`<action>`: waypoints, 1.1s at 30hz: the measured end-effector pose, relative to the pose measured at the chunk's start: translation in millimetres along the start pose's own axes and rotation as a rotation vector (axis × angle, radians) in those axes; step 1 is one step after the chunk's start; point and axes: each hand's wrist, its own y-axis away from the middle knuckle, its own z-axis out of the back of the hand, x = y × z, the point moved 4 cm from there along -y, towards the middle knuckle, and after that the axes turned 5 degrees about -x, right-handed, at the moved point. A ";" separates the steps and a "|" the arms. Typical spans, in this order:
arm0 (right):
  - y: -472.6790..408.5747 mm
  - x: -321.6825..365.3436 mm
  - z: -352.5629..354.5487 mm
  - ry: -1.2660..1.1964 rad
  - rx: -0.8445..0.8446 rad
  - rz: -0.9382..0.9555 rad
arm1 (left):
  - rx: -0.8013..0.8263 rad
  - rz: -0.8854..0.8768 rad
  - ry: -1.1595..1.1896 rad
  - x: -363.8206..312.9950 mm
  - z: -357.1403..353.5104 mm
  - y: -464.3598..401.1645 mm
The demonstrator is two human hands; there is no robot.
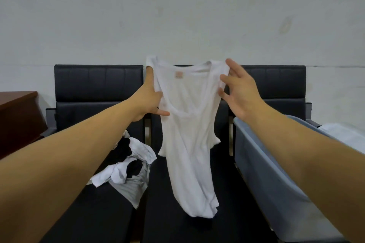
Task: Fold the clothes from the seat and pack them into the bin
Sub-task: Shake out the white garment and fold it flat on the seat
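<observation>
A white sleeveless top [187, 136] hangs in the air over the middle black seat [177, 229], its hem just above the cushion. My left hand [150, 100] grips its left shoulder strap. My right hand [240, 92] holds the right shoulder strap with thumb and forefinger, the other fingers spread. A heap of white, black and grey clothes [128, 169] lies on the left seat [94, 213]. The blue-grey bin [276, 187] stands on the right seat, with pale folded cloth [343, 134] inside at its far end.
Three black padded chairs stand in a row against a pale wall. A brown wooden cabinet [17, 116] sits at the far left. Metal armrests separate the seats.
</observation>
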 end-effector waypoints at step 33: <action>-52.9 -140.8 4.1 0.723 -0.039 0.609 | -0.700 -0.284 -0.542 84.3 -92.1 -81.3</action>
